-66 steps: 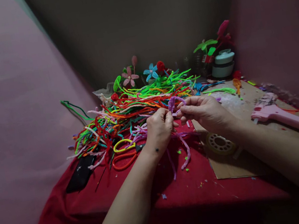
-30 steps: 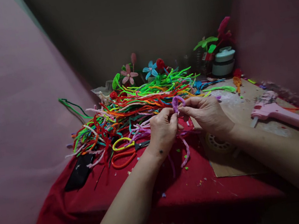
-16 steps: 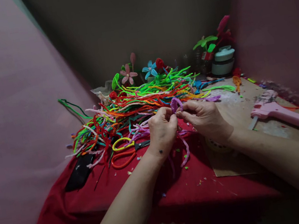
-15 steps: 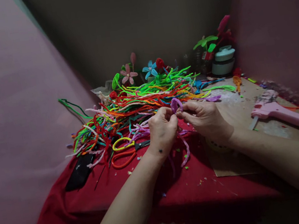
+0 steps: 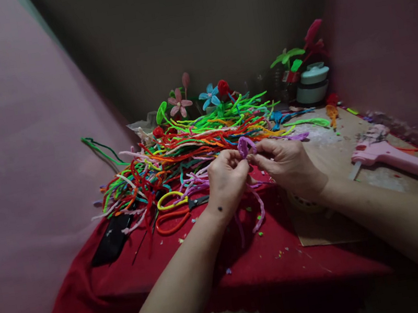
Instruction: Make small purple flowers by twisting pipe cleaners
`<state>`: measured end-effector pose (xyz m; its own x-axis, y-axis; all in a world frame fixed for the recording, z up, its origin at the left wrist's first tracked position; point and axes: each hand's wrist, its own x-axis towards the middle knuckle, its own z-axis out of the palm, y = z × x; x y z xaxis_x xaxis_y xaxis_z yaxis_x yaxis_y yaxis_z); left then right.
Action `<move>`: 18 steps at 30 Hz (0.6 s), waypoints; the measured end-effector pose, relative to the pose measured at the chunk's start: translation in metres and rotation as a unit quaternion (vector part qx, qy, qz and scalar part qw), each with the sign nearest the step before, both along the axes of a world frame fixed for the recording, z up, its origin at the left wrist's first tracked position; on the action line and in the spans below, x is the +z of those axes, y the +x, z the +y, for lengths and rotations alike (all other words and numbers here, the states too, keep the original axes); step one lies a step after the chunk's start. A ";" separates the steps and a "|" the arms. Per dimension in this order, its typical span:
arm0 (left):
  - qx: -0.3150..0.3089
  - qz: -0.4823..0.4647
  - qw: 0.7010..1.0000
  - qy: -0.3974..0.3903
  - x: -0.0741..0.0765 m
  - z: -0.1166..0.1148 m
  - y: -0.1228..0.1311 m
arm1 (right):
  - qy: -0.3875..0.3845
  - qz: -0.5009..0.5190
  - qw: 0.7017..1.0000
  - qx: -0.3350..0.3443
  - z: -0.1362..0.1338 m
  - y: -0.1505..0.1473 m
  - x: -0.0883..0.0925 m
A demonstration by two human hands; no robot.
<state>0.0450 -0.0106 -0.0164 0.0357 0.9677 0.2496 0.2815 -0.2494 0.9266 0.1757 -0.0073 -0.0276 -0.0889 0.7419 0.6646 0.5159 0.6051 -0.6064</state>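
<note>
Purple fuzzy pipe-cleaner loop (image 5: pixel 242 148), centre of frame: lower ends pinched between the fingers of left hand (image 5: pixel 228 179) and right hand (image 5: pixel 292 162). Sound practice: left hand anchors firmly, right hand works close in, loop's curve uncrushed.

Easiest way in to the scissors (image 5: pixel 192 203) is from the near side: low, flat red cloth (image 5: pixel 141 281) with tiny scraps, though the left forearm (image 5: pixel 185 282) cuts across some of it. Behind them, the heap of fuzzy stems (image 5: pixel 206 138) is basically a wall. Left, a black phone (image 5: pixel 111 239) plus some straggly red stems. Right, the left hand (image 5: pixel 226 180) covers the blade end, then a purple loop (image 5: pixel 243 149) plugs the gap to the right hand (image 5: pixel 292 164). Way further right, a pink glue gun (image 5: pixel 404 160) hogs the cardboard (image 5: pixel 324 233).
</note>
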 end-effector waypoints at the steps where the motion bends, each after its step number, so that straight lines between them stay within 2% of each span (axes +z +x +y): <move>1: -0.013 -0.029 0.999 -0.022 0.003 -0.001 0.001 | 0.016 -0.004 1.000 -0.006 0.000 0.000 0.000; 4: -0.033 -0.060 0.996 -0.058 0.009 -0.003 0.002 | 0.041 -0.007 0.999 -0.018 0.000 0.000 0.000; 11: -0.057 -0.063 0.993 -0.082 0.006 -0.002 0.000 | 0.041 -0.014 0.999 -0.021 -0.001 -0.002 -0.003; 18: -0.094 -0.099 0.985 -0.105 0.011 -0.003 0.002 | 0.018 -0.004 1.000 -0.017 0.000 -0.002 -0.004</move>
<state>0.0465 -0.0137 -0.0058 0.1891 0.9798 0.0650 0.0571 -0.0770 0.9954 0.1741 -0.0073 -0.0319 -0.0687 0.7196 0.6910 0.5409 0.6089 -0.5802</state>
